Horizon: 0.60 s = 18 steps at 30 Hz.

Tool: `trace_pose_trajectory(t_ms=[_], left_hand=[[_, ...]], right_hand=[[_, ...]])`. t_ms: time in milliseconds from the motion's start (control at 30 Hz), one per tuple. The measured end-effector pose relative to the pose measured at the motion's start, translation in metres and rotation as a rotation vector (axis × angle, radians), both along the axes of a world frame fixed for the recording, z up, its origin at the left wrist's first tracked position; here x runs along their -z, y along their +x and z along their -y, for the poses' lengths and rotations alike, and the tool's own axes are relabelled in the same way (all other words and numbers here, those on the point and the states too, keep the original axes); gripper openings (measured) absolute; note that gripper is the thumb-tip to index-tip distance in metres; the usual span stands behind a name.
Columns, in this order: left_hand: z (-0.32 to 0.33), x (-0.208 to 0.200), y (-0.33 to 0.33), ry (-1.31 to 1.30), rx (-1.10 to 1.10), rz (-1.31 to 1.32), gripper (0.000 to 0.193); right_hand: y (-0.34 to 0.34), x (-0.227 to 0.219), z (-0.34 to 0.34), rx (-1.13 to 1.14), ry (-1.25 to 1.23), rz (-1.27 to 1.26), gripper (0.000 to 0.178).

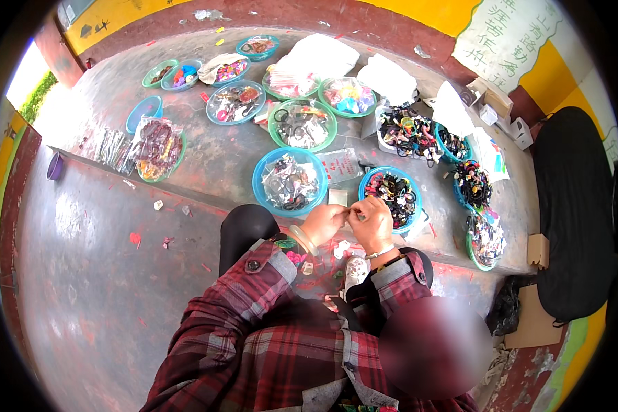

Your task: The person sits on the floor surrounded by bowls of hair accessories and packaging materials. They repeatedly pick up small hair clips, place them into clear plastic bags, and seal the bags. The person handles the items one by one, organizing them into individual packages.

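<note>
My left hand (324,226) and my right hand (373,225) meet in front of my knees, fingertips pinched together. Between them is something small and dark, too small to name. Just beyond the left hand stands a blue basin (257,180) holding clear bags of dark hair ties (290,182). Closest to the right hand is another blue basin (417,218), filled with loose black and coloured hair ties (391,196). A small pale card or box (338,197) lies between these two basins. Both hands are closed, and their fingers partly hide each other.
Several more basins stand on the raised concrete ledge (213,154), including a green basin (273,130) of bagged goods. White sacks (323,53) lie behind. A large black padded object (575,213) leans at the right, near a cardboard box (538,250). Paper scraps (158,204) dot the floor.
</note>
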<state>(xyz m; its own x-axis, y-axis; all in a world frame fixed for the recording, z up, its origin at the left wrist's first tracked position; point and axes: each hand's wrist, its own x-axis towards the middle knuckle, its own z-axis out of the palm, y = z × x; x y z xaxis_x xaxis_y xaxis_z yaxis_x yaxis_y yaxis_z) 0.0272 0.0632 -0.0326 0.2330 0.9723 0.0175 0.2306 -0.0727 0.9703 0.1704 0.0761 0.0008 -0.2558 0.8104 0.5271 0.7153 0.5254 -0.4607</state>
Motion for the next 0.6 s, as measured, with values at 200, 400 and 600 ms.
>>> trace_pose_trajectory(t_ms=[200,400,600], left_hand=[[-0.001,0.002,-0.002,-0.039,0.004,0.051,0.02],[-0.009,0.026,-0.006,-0.214,0.037,0.455,0.023],[-0.007,0.007,-0.011,-0.41,-0.017,0.728,0.022]], right_hand=[[0.007,0.011,-0.008,0.07,-0.376,-0.241,0.004],[0.018,0.001,-0.014,-0.039,-0.778,-0.791,0.005],[0.038,0.001,-0.023,-0.03,-0.874,-1.132,0.003]])
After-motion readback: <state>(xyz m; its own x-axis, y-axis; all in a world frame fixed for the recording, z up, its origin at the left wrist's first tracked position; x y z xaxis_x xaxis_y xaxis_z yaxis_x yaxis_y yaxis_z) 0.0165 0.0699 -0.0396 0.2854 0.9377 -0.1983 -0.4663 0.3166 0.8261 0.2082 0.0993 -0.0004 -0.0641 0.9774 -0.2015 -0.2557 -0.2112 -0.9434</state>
